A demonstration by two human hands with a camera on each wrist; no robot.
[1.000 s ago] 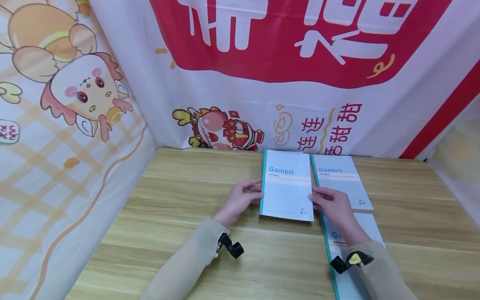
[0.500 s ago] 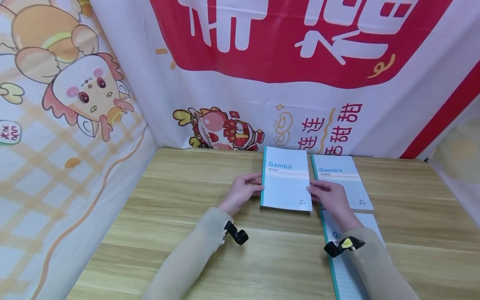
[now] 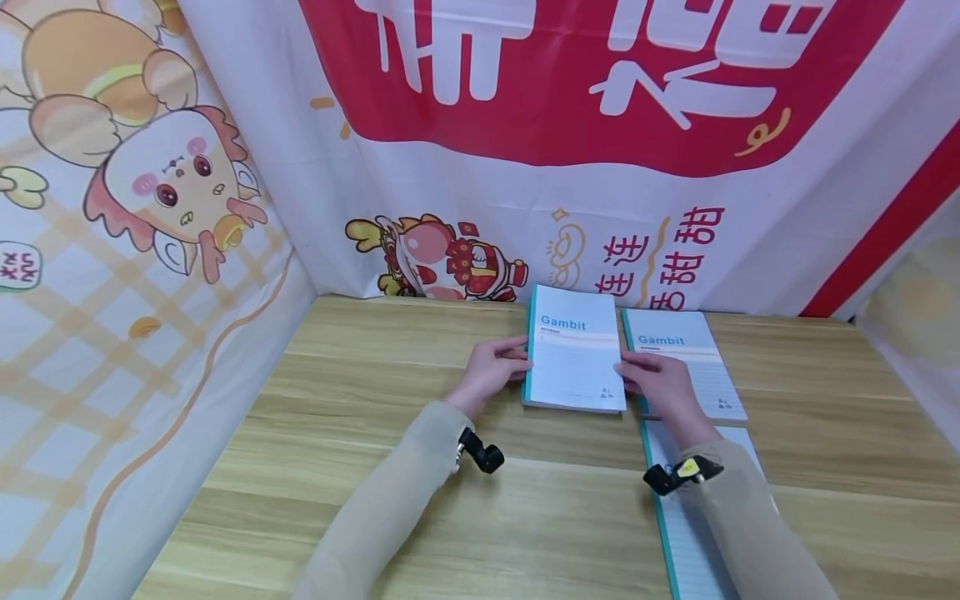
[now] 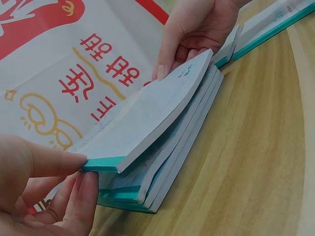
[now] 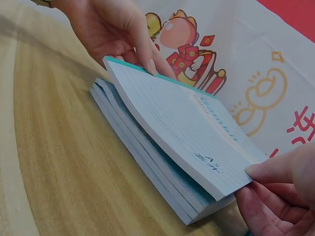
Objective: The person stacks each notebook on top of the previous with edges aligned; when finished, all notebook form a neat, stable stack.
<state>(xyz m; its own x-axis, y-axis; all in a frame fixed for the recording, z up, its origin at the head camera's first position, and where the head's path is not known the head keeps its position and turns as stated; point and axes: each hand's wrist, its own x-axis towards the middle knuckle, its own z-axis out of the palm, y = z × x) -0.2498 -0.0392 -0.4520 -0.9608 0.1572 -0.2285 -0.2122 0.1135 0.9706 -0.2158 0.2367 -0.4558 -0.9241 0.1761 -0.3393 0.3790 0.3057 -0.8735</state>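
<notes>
Top notebook, white and pale-blue paper with a teal spine (image 3: 573, 354), is near the back of the wood-grain surface (image 3: 360, 400), above a stack of matching notebooks (image 4: 181, 142). Wrist views show a wedge gap under it; can't tell if any part touches the stack.

Left hand (image 3: 491, 371) is clamped on the spine side: thumb on top, fingers underneath. Right hand (image 3: 663, 387) pinches the opposite edge near the bottom corner, same way.

My read on handling: light, not fragile, but floppy. Edge already shows a slight bow. Cover looks smooth, could be a bit slick. Spine strip should be the stiffest part, so I'd take hold there plus the page edge. Pinch the full thickness or pages may fan; corners would crease first.

Shapes: flat rectangles, square corners, layered page edges, ruled print on the cover. Two more of the same, upper-right notebook (image 3: 682, 358) and lower-right notebook (image 3: 690, 550), lie flat beside; the right sleeve (image 3: 738, 517) partly covers the lower one.
</notes>
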